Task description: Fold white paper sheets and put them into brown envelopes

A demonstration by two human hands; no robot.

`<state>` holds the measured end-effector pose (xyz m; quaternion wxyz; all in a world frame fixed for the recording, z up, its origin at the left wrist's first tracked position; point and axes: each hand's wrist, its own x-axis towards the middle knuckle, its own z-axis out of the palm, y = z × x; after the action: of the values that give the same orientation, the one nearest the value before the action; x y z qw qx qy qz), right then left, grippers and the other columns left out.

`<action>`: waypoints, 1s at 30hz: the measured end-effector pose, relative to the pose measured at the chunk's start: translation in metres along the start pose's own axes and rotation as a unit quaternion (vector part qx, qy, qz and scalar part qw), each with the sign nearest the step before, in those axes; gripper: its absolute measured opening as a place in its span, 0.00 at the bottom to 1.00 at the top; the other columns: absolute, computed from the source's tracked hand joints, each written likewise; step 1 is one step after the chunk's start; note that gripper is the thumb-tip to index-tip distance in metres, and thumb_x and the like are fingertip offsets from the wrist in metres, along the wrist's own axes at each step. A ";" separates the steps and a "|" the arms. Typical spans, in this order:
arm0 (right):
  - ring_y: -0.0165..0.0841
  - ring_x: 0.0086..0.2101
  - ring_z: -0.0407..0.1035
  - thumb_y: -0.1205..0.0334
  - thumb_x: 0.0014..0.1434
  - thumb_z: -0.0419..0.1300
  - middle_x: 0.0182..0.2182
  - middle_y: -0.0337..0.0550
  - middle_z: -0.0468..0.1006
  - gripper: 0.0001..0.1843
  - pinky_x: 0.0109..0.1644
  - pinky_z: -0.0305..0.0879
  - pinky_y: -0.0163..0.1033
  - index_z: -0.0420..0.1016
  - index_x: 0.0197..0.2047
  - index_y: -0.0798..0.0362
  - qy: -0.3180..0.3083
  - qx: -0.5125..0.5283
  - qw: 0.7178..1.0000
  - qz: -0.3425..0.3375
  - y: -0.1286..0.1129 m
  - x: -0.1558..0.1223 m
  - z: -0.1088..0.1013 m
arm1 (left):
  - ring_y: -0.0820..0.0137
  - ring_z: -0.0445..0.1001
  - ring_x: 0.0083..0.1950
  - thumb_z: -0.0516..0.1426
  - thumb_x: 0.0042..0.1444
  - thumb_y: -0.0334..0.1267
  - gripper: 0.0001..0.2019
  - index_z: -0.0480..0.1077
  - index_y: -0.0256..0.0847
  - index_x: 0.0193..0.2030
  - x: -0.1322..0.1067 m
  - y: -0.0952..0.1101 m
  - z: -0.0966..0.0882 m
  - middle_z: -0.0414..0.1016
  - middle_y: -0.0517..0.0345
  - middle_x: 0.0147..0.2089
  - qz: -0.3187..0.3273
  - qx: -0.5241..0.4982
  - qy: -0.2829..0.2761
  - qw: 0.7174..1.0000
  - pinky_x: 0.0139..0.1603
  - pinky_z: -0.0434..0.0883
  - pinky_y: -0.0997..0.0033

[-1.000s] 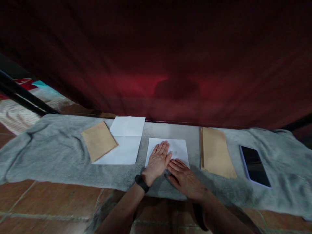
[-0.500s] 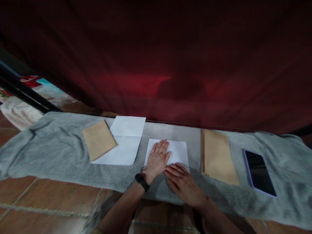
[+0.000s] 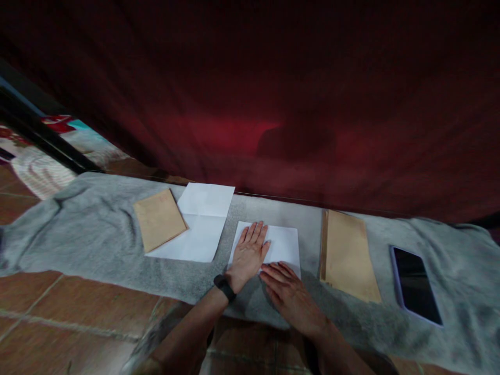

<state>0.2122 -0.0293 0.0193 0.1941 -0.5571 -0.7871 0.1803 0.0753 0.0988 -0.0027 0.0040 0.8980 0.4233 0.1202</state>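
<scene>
A folded sheet of white paper (image 3: 283, 242) lies on the grey cloth in front of me. My left hand (image 3: 249, 255), with a black watch at the wrist, presses flat on its left part, fingers stretched upward. Over the paper's near edge rests my right hand (image 3: 287, 291), its fingers extended and pointing up to the left. Neither hand grips anything. The paper's lower left part and near edge are partly hidden under the hands.
Left of the paper lie creased white sheets (image 3: 205, 229) with brown envelopes (image 3: 158, 221) partly on top. A stack of brown envelopes (image 3: 347, 255) is to the right, then a phone (image 3: 416, 284). A dark red curtain (image 3: 242, 94) hangs behind the grey cloth (image 3: 105, 229).
The view has tilted slightly. Both hands stay flat on the paper in nearly the same place; nothing else has visibly moved.
</scene>
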 end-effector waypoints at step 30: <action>0.34 0.62 0.64 0.61 0.72 0.50 0.64 0.41 0.70 0.19 0.70 0.59 0.47 0.71 0.62 0.47 0.006 -0.030 0.999 -0.011 0.006 -0.003 -0.005 | 0.53 0.54 0.74 0.41 0.70 0.50 0.32 0.55 0.27 0.71 -0.020 -0.026 0.006 0.56 0.37 0.73 -0.093 0.038 0.048 0.994 0.72 0.55 0.47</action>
<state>0.2201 -0.0305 0.0200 0.1841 -0.5551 -0.7969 0.1516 0.0446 0.1003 -0.0158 -0.0390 0.8472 0.5092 0.1462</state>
